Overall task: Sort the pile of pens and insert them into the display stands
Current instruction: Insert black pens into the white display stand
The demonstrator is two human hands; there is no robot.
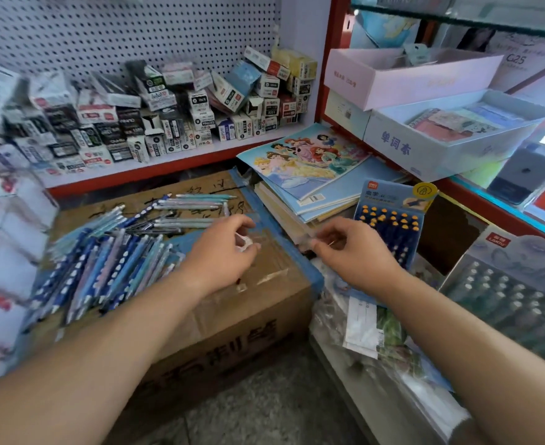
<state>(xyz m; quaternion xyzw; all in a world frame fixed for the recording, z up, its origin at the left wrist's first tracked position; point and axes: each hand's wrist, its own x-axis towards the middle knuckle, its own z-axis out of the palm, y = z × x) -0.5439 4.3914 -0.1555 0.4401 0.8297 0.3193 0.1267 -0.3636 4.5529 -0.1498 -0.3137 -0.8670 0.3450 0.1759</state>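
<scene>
Both arms reach over a cardboard box [232,319]. The left hand [223,252] curls its fingers round a small white scrap [244,242]. The right hand [354,252] is curled, thumb against forefinger; I cannot tell whether it holds anything. The pens [104,264] lie heaped on the box's left side, with a few more farther back. Just beyond the right hand a blue stand [390,220] holds yellow-topped pens. Behind it lie stacked books [303,168], then a shelf [155,168] crowded with cartons [174,110].
</scene>
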